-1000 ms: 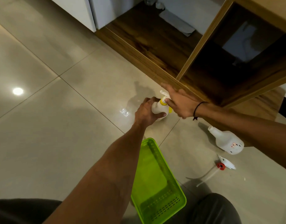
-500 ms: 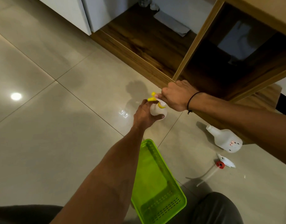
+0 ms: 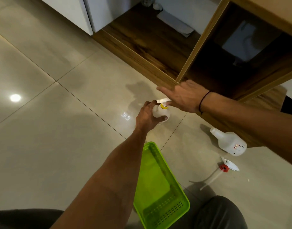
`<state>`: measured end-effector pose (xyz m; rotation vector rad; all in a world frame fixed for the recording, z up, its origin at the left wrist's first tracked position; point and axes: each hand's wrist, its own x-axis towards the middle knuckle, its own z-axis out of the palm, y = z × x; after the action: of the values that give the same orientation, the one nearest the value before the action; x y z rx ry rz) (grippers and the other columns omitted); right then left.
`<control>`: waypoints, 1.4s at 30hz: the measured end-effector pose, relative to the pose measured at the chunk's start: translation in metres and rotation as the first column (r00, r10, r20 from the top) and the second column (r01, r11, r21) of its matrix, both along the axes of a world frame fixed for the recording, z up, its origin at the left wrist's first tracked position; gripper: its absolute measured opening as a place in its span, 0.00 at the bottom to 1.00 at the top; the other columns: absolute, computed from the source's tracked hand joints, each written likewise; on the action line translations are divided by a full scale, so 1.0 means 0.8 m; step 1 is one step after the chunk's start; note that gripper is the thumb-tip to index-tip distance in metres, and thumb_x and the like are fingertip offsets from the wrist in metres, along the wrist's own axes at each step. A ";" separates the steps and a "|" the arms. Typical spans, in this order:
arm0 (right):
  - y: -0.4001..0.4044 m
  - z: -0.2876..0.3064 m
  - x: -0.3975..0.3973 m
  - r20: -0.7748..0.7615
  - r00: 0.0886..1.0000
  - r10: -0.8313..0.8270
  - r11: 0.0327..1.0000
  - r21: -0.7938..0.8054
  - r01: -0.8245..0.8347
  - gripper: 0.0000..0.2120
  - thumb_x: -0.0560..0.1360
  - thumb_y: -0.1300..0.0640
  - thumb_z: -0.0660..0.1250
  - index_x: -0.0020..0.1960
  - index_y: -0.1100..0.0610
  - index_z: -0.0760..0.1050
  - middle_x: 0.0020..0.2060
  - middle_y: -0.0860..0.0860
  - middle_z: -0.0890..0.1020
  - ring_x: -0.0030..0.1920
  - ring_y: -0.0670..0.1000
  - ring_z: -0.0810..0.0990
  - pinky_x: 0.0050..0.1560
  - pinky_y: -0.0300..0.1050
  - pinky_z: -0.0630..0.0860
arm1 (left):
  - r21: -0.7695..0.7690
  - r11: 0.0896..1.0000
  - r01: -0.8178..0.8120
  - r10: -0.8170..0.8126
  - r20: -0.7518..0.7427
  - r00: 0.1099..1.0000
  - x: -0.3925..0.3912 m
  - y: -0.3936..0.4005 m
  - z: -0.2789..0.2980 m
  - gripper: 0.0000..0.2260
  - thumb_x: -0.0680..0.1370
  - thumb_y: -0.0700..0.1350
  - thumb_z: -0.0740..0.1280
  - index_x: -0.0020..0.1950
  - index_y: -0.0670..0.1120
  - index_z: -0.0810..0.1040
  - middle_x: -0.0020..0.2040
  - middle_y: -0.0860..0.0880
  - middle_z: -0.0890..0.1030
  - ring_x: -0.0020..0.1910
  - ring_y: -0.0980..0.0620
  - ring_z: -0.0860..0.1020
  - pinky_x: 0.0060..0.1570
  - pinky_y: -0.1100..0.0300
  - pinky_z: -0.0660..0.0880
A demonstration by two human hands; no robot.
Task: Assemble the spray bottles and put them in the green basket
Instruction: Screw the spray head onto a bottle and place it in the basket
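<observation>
My left hand [image 3: 146, 115] grips a white spray bottle [image 3: 160, 112] standing on the floor tiles; a spray head with a yellow collar [image 3: 163, 105] sits on its neck. My right hand [image 3: 183, 96] is over the spray head with fingers spread, its lower fingers touching the head's side. A green basket [image 3: 160, 192] lies nearer to me, with nothing in it. To the right a second white bottle [image 3: 229, 143] lies on its side without a head. Its spray head with a red collar [image 3: 224, 167] and dip tube lies just below that bottle.
A low wooden cabinet [image 3: 142, 52] with open shelves runs along the far side, its edge right behind my right hand. White cabinet doors [image 3: 85, 12] stand at the top left. My dark-trousered knees [image 3: 221, 214] show at the bottom.
My right hand has gone from a closed grip on the spray head to spread fingers. The spray head's nozzle has turned around on the bottle. The left hand has kept its hold.
</observation>
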<state>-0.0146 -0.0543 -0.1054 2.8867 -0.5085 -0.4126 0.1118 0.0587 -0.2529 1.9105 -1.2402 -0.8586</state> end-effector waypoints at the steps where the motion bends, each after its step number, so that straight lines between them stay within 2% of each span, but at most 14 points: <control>1: 0.011 -0.008 0.001 0.057 0.991 -0.118 0.993 0.023 0.117 0.28 0.84 0.43 0.63 0.78 0.51 0.56 0.31 0.50 0.71 0.28 0.50 0.70 0.29 0.44 0.70 | 0.002 1.000 -0.010 0.010 -0.005 1.000 -0.001 0.000 0.000 0.34 0.67 0.57 0.83 0.70 0.51 0.77 0.62 0.47 0.78 0.61 0.42 0.81 0.56 0.44 0.81; 4: 0.034 -0.022 0.006 0.130 0.891 -0.435 0.869 0.321 0.378 0.20 0.86 0.54 0.59 0.76 0.52 0.60 0.31 0.51 0.71 0.28 0.54 0.73 0.28 0.47 0.73 | 0.006 1.000 0.000 0.000 -0.012 1.000 -0.001 0.000 0.006 0.32 0.66 0.56 0.83 0.67 0.52 0.78 0.60 0.48 0.78 0.58 0.43 0.82 0.54 0.44 0.82; 7: 0.031 -0.009 0.011 -0.059 0.881 -0.469 0.704 0.577 0.414 0.10 0.88 0.54 0.56 0.63 0.57 0.72 0.31 0.57 0.82 0.27 0.57 0.84 0.29 0.51 0.83 | -0.006 1.000 0.012 -0.012 -0.009 1.000 0.000 0.001 0.006 0.31 0.66 0.54 0.83 0.66 0.50 0.78 0.58 0.46 0.79 0.55 0.41 0.82 0.53 0.42 0.82; 13: -0.017 0.027 -0.001 -0.147 0.983 0.112 0.990 0.098 -0.098 0.41 0.73 0.22 0.60 0.72 0.51 0.74 0.68 0.54 0.71 0.62 0.55 0.73 0.52 0.51 0.81 | -0.025 1.000 0.006 -0.007 -0.007 1.000 -0.002 0.003 0.006 0.31 0.66 0.57 0.83 0.67 0.52 0.78 0.56 0.50 0.77 0.55 0.42 0.82 0.52 0.45 0.82; 17: -0.012 0.024 0.005 -0.121 0.972 0.201 0.973 0.142 -0.184 0.43 0.74 0.22 0.55 0.73 0.54 0.71 0.60 0.53 0.80 0.55 0.54 0.80 0.47 0.46 0.81 | -0.022 1.000 0.005 -0.005 0.000 1.000 -0.001 0.002 0.005 0.32 0.67 0.58 0.83 0.67 0.50 0.78 0.60 0.46 0.78 0.57 0.41 0.82 0.53 0.45 0.82; 20: 0.001 0.014 0.012 -0.037 0.996 0.079 0.992 0.101 -0.074 0.34 0.80 0.30 0.57 0.76 0.54 0.64 0.34 0.50 0.74 0.30 0.49 0.73 0.29 0.44 0.74 | -0.010 1.000 0.002 -0.002 0.008 1.000 -0.003 0.003 0.003 0.32 0.66 0.57 0.84 0.66 0.50 0.78 0.60 0.46 0.79 0.58 0.41 0.81 0.53 0.43 0.82; 23: 0.016 0.001 0.016 -0.060 0.988 -0.144 0.976 0.158 0.152 0.31 0.85 0.49 0.64 0.81 0.51 0.53 0.32 0.50 0.72 0.29 0.52 0.72 0.31 0.55 0.80 | 0.004 1.000 -0.030 0.030 -0.008 0.999 -0.007 0.005 0.005 0.33 0.66 0.56 0.84 0.68 0.51 0.78 0.63 0.47 0.79 0.62 0.43 0.81 0.56 0.44 0.81; 25: 0.027 -0.008 0.018 -0.033 0.910 -0.414 0.804 0.455 0.383 0.37 0.82 0.63 0.68 0.81 0.52 0.50 0.37 0.51 0.78 0.32 0.55 0.79 0.31 0.56 0.82 | 0.002 1.000 -0.018 0.018 -0.003 1.000 -0.006 0.005 0.005 0.32 0.66 0.57 0.83 0.67 0.53 0.78 0.62 0.48 0.78 0.60 0.44 0.81 0.54 0.45 0.81; 28: 0.031 -0.011 0.021 -0.016 0.730 -0.683 0.534 0.671 0.515 0.19 0.87 0.60 0.59 0.77 0.58 0.61 0.45 0.56 0.80 0.48 0.66 0.86 0.30 0.40 0.83 | 0.002 1.000 0.015 -0.015 0.008 1.000 -0.005 0.005 0.007 0.31 0.66 0.57 0.83 0.66 0.54 0.78 0.61 0.48 0.78 0.59 0.44 0.81 0.53 0.43 0.82; 30: 0.030 -0.004 0.018 -0.008 0.784 -0.620 0.643 0.567 0.514 0.20 0.87 0.47 0.59 0.71 0.59 0.68 0.45 0.58 0.81 0.45 0.64 0.86 0.32 0.46 0.83 | 0.006 1.000 0.016 -0.016 0.006 1.000 -0.004 0.006 0.007 0.31 0.67 0.56 0.83 0.67 0.52 0.78 0.62 0.47 0.78 0.60 0.43 0.80 0.55 0.42 0.82; 32: 0.019 0.004 0.002 -0.031 0.944 -0.329 0.933 0.144 0.330 0.31 0.80 0.33 0.62 0.69 0.57 0.71 0.50 0.58 0.80 0.47 0.61 0.82 0.40 0.51 0.78 | 0.009 1.000 0.012 -0.012 0.001 1.000 -0.003 0.004 0.007 0.31 0.67 0.57 0.83 0.67 0.52 0.78 0.62 0.47 0.78 0.60 0.42 0.80 0.56 0.42 0.82; 36: 0.010 0.013 -0.013 -0.104 0.989 0.106 0.963 -0.237 -0.128 0.27 0.73 0.32 0.71 0.55 0.55 0.84 0.58 0.58 0.76 0.56 0.59 0.74 0.48 0.56 0.76 | 0.016 1.000 0.019 -0.019 0.013 1.000 -0.003 0.002 0.006 0.31 0.66 0.57 0.83 0.66 0.53 0.78 0.61 0.48 0.78 0.58 0.42 0.81 0.55 0.42 0.82; 39: 0.029 0.002 -0.008 -0.040 0.995 -0.089 0.985 -0.151 0.082 0.25 0.82 0.36 0.59 0.45 0.56 0.80 0.38 0.52 0.73 0.39 0.53 0.72 0.39 0.51 0.75 | 0.026 1.000 -0.012 0.012 0.016 1.000 -0.008 0.004 0.005 0.33 0.66 0.58 0.83 0.68 0.52 0.77 0.62 0.48 0.78 0.61 0.42 0.80 0.56 0.41 0.82; 42: 0.051 -0.012 0.000 0.156 0.863 -0.480 0.877 0.080 0.473 0.17 0.85 0.41 0.58 0.55 0.55 0.71 0.34 0.51 0.68 0.34 0.56 0.72 0.32 0.48 0.68 | 0.027 0.999 -0.023 0.022 0.025 0.999 -0.012 0.002 0.010 0.31 0.67 0.58 0.82 0.67 0.53 0.78 0.62 0.48 0.78 0.61 0.42 0.80 0.56 0.41 0.82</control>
<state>-0.0147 -0.0139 -0.1148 2.8190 -1.2723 -0.2363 0.1024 0.0602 -0.2447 1.9589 -1.2255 -0.8463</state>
